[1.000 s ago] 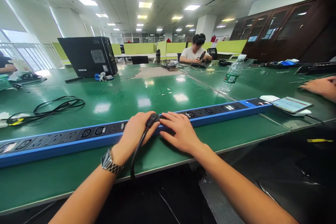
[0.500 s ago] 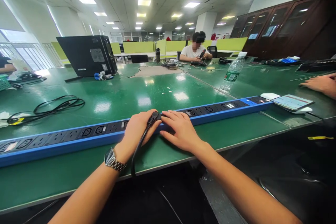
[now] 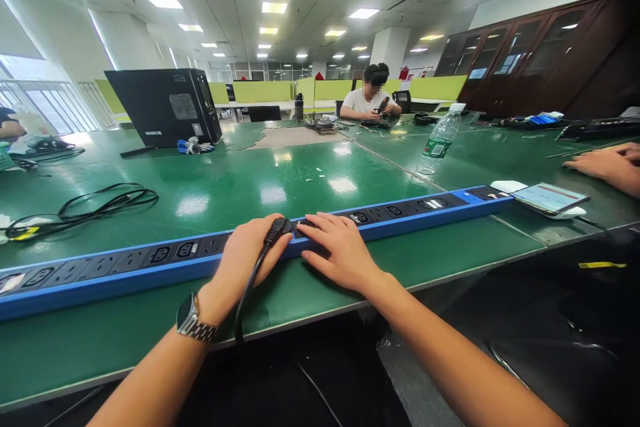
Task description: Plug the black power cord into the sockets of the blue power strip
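A long blue power strip (image 3: pixel 120 283) with black sockets runs across the green table, its left end cut off by the picture edge. My left hand (image 3: pixel 247 257) is over the middle of it, closed around a black power plug (image 3: pixel 277 231). From the plug a black cord (image 3: pixel 249 287) hangs over the table's near edge. Whether the plug sits in a socket is hidden. Just right of it, my right hand (image 3: pixel 337 247) lies on the strip with stretched fingers on top and the thumb at the near side.
A black computer case (image 3: pixel 160 107) stands back left, near a coiled black cable (image 3: pixel 110 203). Beyond the strip's right part is a water bottle (image 3: pixel 439 140); a phone (image 3: pixel 550 198) lies at its end. Another person's hands (image 3: pixel 607 167) rest at right. Someone sits across the table (image 3: pixel 300 180).
My left hand has shifted a little left with the plug, widening the gap to my right hand. The right hand stays on the strip. The view has shifted slightly.
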`<move>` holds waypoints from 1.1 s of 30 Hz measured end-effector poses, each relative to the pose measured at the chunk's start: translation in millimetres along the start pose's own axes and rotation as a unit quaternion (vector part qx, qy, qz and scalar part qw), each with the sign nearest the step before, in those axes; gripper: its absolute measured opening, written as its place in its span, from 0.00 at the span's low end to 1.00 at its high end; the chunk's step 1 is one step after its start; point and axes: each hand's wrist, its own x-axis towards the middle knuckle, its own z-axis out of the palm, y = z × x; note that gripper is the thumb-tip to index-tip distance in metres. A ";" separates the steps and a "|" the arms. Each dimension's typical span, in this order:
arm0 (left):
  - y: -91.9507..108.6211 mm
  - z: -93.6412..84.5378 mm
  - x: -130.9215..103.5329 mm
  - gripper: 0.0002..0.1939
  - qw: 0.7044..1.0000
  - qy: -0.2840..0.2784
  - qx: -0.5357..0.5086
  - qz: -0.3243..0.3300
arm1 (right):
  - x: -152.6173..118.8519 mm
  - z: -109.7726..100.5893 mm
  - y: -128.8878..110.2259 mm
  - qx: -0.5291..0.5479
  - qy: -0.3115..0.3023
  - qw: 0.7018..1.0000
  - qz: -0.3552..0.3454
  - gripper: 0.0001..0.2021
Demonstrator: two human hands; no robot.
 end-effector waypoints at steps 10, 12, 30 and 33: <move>-2.7 -4.5 -0.7 0.14 1.000 -0.014 -0.015 0.012 | 0.1 -0.1 -0.3 0.007 0.002 1.000 0.003 0.22; -3.5 -2.1 1.2 0.15 1.000 -0.010 0.001 0.000 | 0.0 0.3 0.2 0.004 0.001 1.000 0.004 0.22; -3.6 -3.0 -0.5 0.14 0.999 -0.006 -0.034 -0.002 | 0.1 0.3 0.1 0.006 0.005 1.000 0.001 0.22; -2.7 -3.1 -1.2 0.14 1.000 -0.002 -0.027 -0.011 | 0.1 0.3 -0.1 0.006 0.005 1.000 0.001 0.22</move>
